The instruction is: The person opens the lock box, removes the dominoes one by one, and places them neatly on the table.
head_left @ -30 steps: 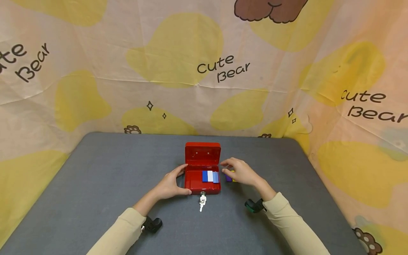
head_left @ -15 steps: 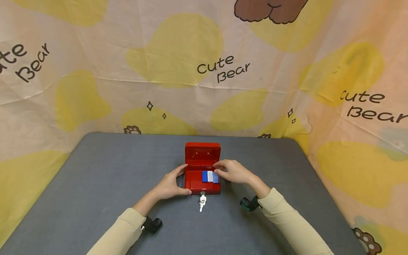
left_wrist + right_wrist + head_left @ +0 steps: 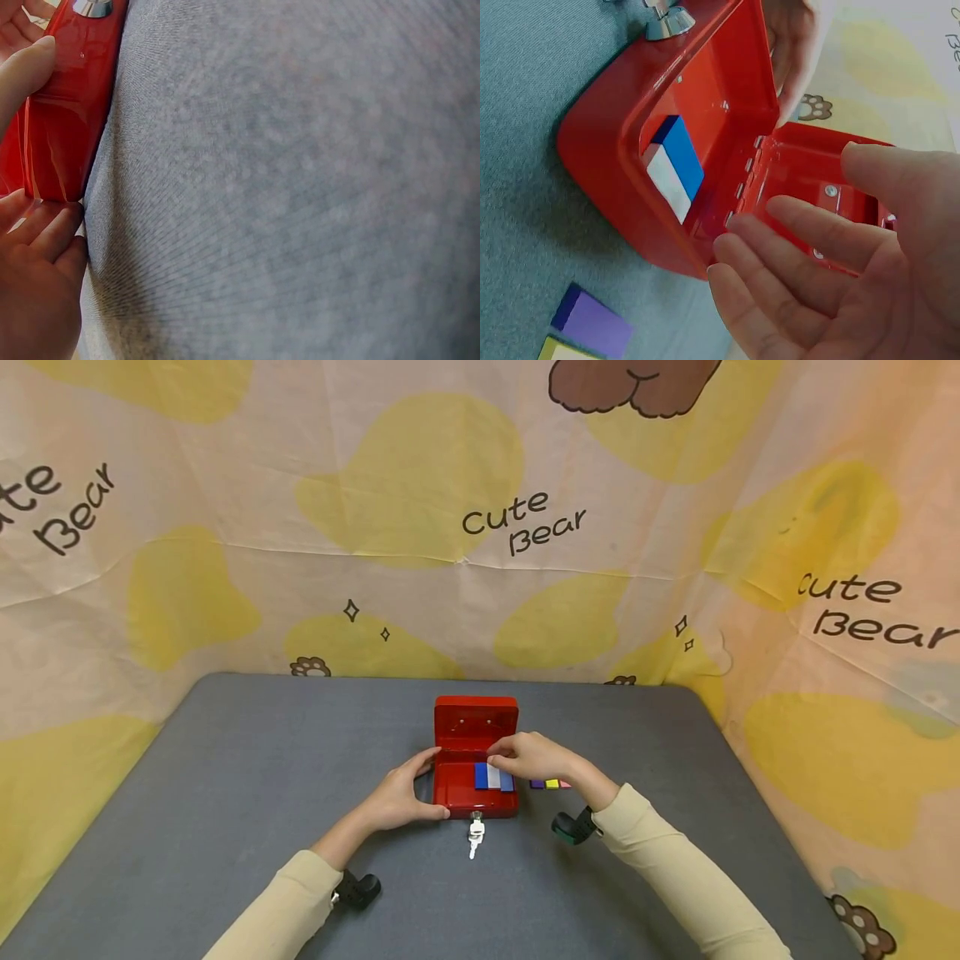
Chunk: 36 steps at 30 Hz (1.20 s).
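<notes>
A red cash box [image 3: 456,789] stands on the table with its lid [image 3: 476,720] raised. My left hand [image 3: 399,793] grips its left end, thumb at the front corner and fingers toward the back. Inside, on the right, lie a dark blue block [image 3: 481,776], a white block [image 3: 667,182] and a light blue block [image 3: 507,782]. Over the box's right rear part is my right hand [image 3: 534,756]; in the right wrist view its fingers [image 3: 769,289] are extended and nothing shows between them and the thumb. A silver lock with keys [image 3: 476,837] hangs at the front.
Right of the box, on the grey table [image 3: 300,735], lie a purple block [image 3: 596,326], a yellow block [image 3: 552,784] and a pink block [image 3: 566,784], partly covered by the right arm. A printed cloth [image 3: 420,485] hangs behind the table.
My right hand has moved left from beside the box to over its right rear part, uncovering the blocks on the table. The left hand keeps its hold on the box.
</notes>
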Tool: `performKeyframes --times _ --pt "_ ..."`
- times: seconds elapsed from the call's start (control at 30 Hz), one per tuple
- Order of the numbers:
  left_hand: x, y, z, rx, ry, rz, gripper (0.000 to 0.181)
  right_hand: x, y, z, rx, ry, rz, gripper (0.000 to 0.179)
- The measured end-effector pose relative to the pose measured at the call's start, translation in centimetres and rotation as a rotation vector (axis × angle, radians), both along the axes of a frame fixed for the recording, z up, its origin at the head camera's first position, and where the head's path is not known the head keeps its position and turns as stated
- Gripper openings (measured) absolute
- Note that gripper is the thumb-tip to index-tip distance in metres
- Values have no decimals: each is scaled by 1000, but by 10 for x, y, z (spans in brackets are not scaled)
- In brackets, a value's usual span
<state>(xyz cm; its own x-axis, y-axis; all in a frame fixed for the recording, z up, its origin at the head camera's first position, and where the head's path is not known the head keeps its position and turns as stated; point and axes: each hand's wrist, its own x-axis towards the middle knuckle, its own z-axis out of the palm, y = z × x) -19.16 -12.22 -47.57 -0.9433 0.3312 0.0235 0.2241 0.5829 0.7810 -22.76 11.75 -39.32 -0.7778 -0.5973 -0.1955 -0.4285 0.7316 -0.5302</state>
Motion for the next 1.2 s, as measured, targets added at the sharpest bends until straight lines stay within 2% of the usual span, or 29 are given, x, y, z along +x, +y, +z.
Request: performKeyframes --times 0.4,0.7,1.2 --pt "0 0 0 2 1 1 90 -2 -17 3 72 -87 -8 33" --pt "0 -1 -1 2 2 -5 89 2 -27 -2 91 -165 -104 35" --pt "-1 -1 -3 5 7 1 90 3 -36 -3 114 -134 -137 34"
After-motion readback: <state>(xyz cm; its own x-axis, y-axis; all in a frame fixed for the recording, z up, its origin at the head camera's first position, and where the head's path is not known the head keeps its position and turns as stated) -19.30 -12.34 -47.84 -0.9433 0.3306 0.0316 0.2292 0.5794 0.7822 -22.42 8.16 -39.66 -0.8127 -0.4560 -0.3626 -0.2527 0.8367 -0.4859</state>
